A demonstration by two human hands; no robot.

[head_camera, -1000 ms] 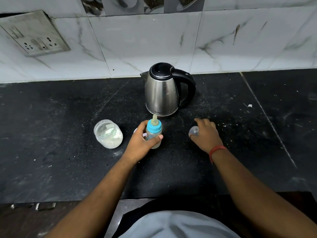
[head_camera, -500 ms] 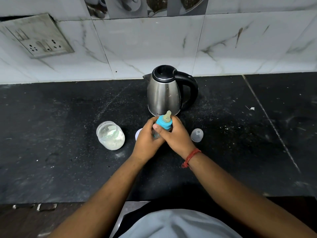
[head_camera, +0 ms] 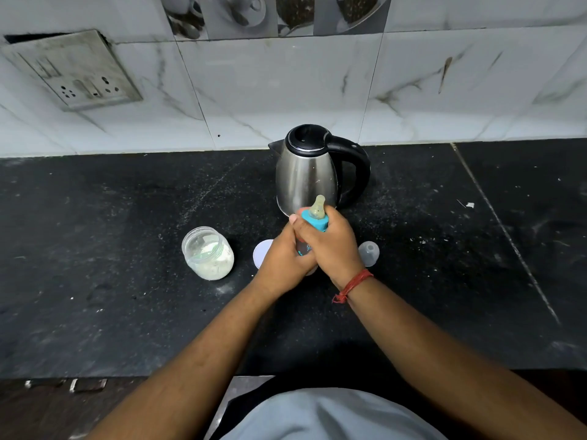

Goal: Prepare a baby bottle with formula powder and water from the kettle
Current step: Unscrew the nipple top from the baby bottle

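Table [head_camera: 95,281] black, kettle [head_camera: 306,176] near its back edge; baby bottle [head_camera: 313,228] just in front, upright, long axis vertical, teat up, tilted slightly toward kettle. Left hand [head_camera: 282,258] wraps body, right hand [head_camera: 330,246] closed on blue collar. Risk: twisting tips bottle, or knocks open powder jar [head_camera: 208,253].

we are in a home kitchen: a black stone countertop [head_camera: 95,249] meets marble-look wall tiles [head_camera: 286,90], a switch-and-socket plate [head_camera: 73,71] sits at upper left, and a steel electric kettle [head_camera: 306,173] stands at centre below tiles printed with cups [head_camera: 273,14].
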